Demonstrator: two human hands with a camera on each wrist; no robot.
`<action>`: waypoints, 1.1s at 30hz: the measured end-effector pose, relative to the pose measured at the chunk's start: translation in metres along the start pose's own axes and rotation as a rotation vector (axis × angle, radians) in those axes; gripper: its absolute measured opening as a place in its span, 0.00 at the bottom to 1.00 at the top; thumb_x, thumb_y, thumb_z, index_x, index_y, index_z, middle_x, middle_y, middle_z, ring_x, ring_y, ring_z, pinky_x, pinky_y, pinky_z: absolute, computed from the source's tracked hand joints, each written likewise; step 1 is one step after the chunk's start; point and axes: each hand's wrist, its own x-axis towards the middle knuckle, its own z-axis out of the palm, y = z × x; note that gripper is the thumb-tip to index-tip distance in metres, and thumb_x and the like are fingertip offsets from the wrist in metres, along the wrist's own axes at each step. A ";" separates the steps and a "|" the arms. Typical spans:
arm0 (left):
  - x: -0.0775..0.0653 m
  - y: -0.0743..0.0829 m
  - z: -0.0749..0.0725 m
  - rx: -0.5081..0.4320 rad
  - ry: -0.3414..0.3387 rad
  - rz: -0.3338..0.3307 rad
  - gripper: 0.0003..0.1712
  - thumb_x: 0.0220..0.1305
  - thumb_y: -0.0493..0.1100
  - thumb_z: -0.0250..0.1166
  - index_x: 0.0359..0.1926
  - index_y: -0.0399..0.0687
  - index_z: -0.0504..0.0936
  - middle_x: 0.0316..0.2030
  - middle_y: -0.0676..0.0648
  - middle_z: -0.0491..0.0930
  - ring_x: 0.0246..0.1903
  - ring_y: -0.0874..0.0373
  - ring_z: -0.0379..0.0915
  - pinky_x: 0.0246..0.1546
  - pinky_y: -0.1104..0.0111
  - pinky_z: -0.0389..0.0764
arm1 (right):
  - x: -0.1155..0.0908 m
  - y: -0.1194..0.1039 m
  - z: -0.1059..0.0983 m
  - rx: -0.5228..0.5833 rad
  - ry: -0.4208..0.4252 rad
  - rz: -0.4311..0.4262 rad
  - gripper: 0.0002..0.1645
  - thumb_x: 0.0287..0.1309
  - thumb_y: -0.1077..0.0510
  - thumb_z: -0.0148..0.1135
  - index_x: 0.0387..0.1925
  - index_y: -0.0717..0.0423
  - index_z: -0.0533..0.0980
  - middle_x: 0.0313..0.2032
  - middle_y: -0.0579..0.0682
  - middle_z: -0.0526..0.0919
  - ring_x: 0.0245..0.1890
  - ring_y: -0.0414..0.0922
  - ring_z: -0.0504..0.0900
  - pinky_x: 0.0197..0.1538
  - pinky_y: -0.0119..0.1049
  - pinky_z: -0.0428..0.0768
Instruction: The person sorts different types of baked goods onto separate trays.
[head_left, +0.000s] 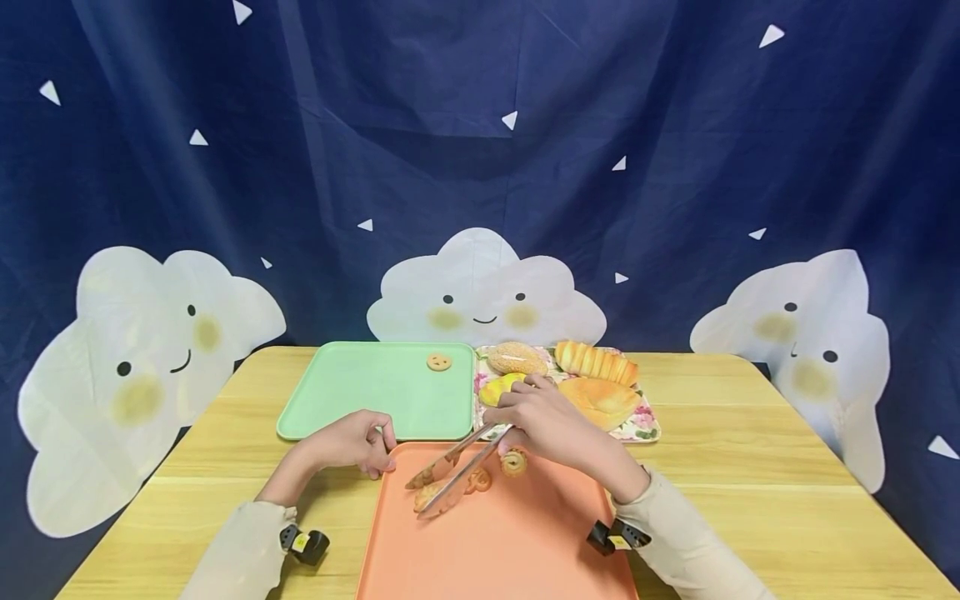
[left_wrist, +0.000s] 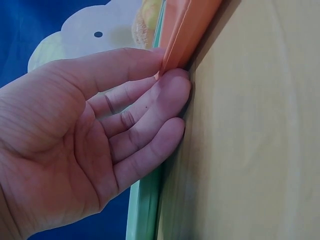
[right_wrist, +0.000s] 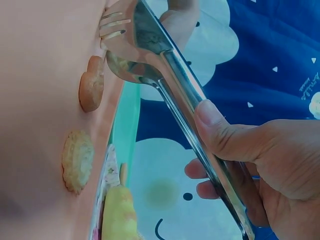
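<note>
At the near corner of the salmon-orange tray (head_left: pixel 525 542), my left hand (head_left: pixel 352 442) pinches the rim between thumb and fingers, as the left wrist view shows with the hand (left_wrist: pixel 100 115) side-on. My right hand (head_left: pixel 543 421) grips metal tongs (right_wrist: pixel 187 100) by their arms, thumb on one side. Their tips reach down to the tray around a golden biscuit (head_left: pixel 433 500), partly hidden by the tong arms. Beside it lie a pretzel-shaped biscuit (head_left: pixel 478 480) and a round ridged biscuit (head_left: pixel 513 462), the latter also in the right wrist view (right_wrist: pixel 77 161).
Behind on the left, a mint-green tray (head_left: pixel 360 392) bears one round cookie (head_left: pixel 439 362). To its right a floral tray (head_left: pixel 647 423) holds several breads, including a sliced-looking loaf (head_left: pixel 596 362) and a sesame roll (head_left: pixel 517 358). All stand on a wooden table (head_left: pixel 750 500) before a blue curtain.
</note>
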 end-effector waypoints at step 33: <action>0.001 -0.002 0.004 -0.032 -0.019 0.006 0.10 0.51 0.22 0.56 0.37 0.27 0.70 0.18 0.49 0.73 0.26 0.57 0.74 0.30 0.67 0.79 | 0.001 0.003 -0.003 -0.008 0.095 -0.049 0.26 0.43 0.40 0.70 0.44 0.45 0.87 0.32 0.41 0.86 0.34 0.42 0.79 0.47 0.37 0.70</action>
